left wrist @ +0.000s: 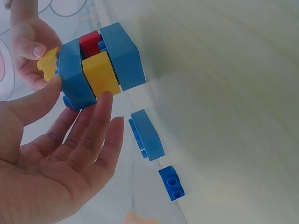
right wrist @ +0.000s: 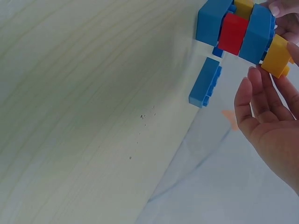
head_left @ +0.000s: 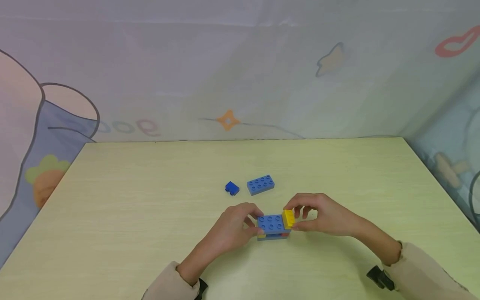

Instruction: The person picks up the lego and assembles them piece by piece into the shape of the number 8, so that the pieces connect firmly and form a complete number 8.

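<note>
A small stack of toy building blocks sits on the table before me, its upper blue block (head_left: 270, 225) showing studs on top. Between this and a lower blue block (left wrist: 124, 56) are a yellow block (left wrist: 101, 74) at the left end and a red block (right wrist: 233, 33) at the right end. My left hand (head_left: 234, 227) holds the upper blue block's left end between thumb and fingers. With thumb and fingertips my right hand (head_left: 328, 214) pinches a small yellow block (head_left: 288, 219) at the right end of the stack's top.
Behind the stack lie a loose blue eight-stud block (head_left: 261, 185), studs up, and a smaller dark blue block (head_left: 232, 188) tipped on its side. The pale wooden table (head_left: 131, 208) ends at a printed cloth backdrop (head_left: 240, 62).
</note>
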Available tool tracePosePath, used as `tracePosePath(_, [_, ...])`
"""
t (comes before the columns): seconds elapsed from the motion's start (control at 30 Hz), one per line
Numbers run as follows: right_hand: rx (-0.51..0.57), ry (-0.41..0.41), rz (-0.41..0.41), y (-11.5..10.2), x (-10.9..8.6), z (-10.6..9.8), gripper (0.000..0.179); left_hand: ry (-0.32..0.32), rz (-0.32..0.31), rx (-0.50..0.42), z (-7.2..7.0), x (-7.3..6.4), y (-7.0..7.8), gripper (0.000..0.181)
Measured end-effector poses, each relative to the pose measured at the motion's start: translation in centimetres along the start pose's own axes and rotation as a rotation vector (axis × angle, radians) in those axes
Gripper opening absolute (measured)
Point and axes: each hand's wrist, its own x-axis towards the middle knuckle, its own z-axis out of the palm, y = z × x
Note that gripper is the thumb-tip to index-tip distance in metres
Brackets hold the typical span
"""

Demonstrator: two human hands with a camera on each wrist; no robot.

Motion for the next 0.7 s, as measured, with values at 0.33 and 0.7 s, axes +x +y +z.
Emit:
tracePosePath(0.33, [0.061, 0.013, -0.012, -0.04, 0.05, 0.2, 0.027, 0.002, 0.002, -0.003, 0.04, 0.02, -0.06, 0.023])
tracePosePath(0.7, [0.128, 0.025, -0.005, 0.4, -0.07, 0.28, 0.027, 0.0, 0.003, 0.003, 0.07, 0.04, -0.17, 0.024])
